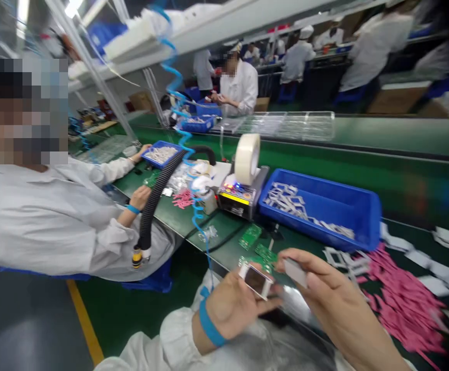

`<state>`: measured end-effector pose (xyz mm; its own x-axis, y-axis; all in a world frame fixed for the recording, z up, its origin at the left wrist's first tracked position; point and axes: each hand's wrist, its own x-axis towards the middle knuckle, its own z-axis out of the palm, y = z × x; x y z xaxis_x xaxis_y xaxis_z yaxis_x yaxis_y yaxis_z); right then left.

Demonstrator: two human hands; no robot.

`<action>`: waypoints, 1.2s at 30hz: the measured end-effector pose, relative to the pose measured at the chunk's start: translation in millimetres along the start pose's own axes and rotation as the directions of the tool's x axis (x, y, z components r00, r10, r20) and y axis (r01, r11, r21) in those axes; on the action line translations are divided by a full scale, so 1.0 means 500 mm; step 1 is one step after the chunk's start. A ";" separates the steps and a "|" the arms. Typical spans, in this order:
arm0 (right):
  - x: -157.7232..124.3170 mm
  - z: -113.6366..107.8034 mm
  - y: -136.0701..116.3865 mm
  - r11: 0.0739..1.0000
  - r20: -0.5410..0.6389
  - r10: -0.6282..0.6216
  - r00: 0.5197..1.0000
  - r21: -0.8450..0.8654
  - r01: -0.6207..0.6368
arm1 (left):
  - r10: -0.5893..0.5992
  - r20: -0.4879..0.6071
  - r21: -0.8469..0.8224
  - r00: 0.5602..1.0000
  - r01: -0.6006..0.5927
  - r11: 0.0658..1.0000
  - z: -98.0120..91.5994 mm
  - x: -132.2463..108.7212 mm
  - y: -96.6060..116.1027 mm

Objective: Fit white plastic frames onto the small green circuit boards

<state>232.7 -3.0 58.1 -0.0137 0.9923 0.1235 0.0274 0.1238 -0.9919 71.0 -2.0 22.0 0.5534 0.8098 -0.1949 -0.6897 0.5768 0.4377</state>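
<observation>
My left hand is closed around a small white-framed rectangular part with a dark face, held up in front of me over the bench edge. A blue band sits on that wrist. My right hand pinches a small flat white piece between thumb and fingers, right beside the framed part. Below both hands lie small green circuit boards on the green bench.
A blue bin of white frames stands behind my hands, a tape dispenser with a white roll to its left. Pink strips pile at right. A co-worker in white sits at left beside a black hose. Other people work behind.
</observation>
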 end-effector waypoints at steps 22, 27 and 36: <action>0.001 0.062 0.034 0.575 0.170 -0.423 0.890 -0.709 0.409 | -0.161 -0.176 -0.244 0.971 0.116 0.963 -0.055 0.022 -0.039; 0.016 -0.117 0.046 0.428 -0.093 -0.008 0.996 -0.900 -0.080 | -0.282 -0.241 -0.347 0.929 0.189 0.919 -0.074 0.022 -0.043; 0.027 -0.328 0.188 0.332 -0.231 0.216 0.949 -0.896 -0.294 | -0.293 -0.193 -0.369 0.936 0.207 0.906 -0.058 0.030 -0.053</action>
<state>398.9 23.8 -28.9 0.2236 0.9705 -0.0905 0.9089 -0.2411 -0.3402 84.1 -2.1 -18.2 0.6300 0.6101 -0.4805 -0.6824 0.7303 0.0326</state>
